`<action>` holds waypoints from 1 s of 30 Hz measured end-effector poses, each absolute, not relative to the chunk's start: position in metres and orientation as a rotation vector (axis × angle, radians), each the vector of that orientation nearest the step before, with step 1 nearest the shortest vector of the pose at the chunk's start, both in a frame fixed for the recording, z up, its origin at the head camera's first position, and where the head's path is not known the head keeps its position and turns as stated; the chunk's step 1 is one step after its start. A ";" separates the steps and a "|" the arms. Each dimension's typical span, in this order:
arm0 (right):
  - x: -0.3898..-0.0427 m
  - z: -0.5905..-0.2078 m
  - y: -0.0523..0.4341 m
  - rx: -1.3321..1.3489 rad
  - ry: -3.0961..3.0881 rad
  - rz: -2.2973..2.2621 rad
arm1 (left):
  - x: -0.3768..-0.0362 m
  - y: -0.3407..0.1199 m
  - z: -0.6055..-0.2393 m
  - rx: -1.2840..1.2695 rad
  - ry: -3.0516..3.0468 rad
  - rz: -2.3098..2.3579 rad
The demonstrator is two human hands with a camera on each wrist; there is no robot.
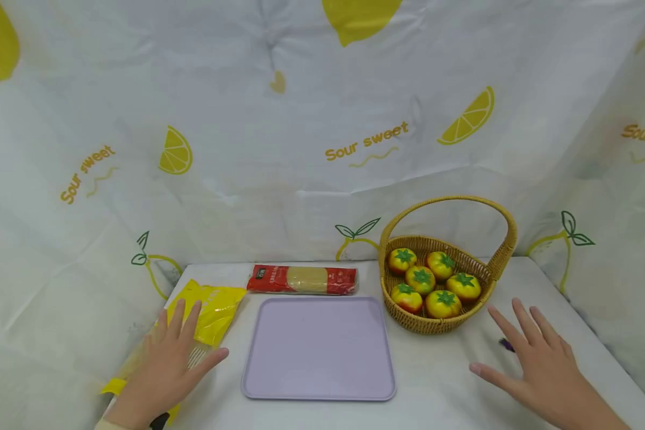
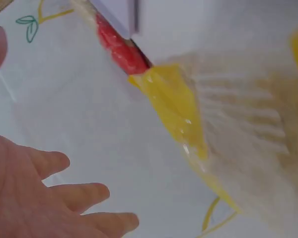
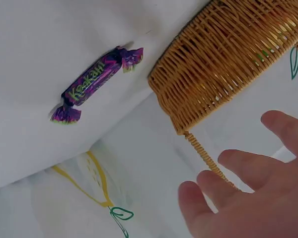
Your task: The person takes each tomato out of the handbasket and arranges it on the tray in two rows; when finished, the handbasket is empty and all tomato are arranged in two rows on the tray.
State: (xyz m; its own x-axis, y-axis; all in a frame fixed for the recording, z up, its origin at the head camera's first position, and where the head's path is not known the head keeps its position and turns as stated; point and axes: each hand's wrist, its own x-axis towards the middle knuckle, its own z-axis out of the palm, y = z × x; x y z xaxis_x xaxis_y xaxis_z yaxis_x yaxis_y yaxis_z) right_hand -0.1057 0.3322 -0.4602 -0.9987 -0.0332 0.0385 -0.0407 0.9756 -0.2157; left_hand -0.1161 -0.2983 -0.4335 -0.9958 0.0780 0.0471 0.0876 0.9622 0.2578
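My left hand (image 1: 166, 367) hovers with spread fingers over a yellow and clear plastic bag (image 1: 213, 310). In the left wrist view pale ridged contents show through the clear part of that bag (image 2: 243, 114). My right hand (image 1: 543, 364) is held out, fingers apart and holding nothing, to the right of a wicker basket (image 1: 427, 324). Several yellow-red fruits with green leafy tops (image 1: 443, 304) lie in the basket. A purple wrapped candy (image 3: 92, 82) rests on the table near the basket; in the head view my right hand hides most of it.
A lilac tray (image 1: 322, 349) lies at the middle of the white table (image 1: 430, 382). Behind it is a red packet of noodles (image 1: 306, 279). The basket's tall handle (image 1: 451, 198) arches upward. A lemon-print cloth (image 1: 279, 149) hangs behind and at the sides.
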 end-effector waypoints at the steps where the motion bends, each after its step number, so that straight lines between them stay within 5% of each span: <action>1: -0.108 -0.458 0.332 0.080 -3.067 0.375 | -0.119 -0.294 -0.433 -0.138 -3.080 -0.449; 18: -0.176 -0.421 0.297 0.318 -3.026 0.629 | -0.183 -0.243 -0.458 0.009 -3.183 -0.923; 30: -0.203 -0.420 0.287 0.362 -3.100 0.652 | -0.188 -0.239 -0.467 0.247 -3.193 -1.301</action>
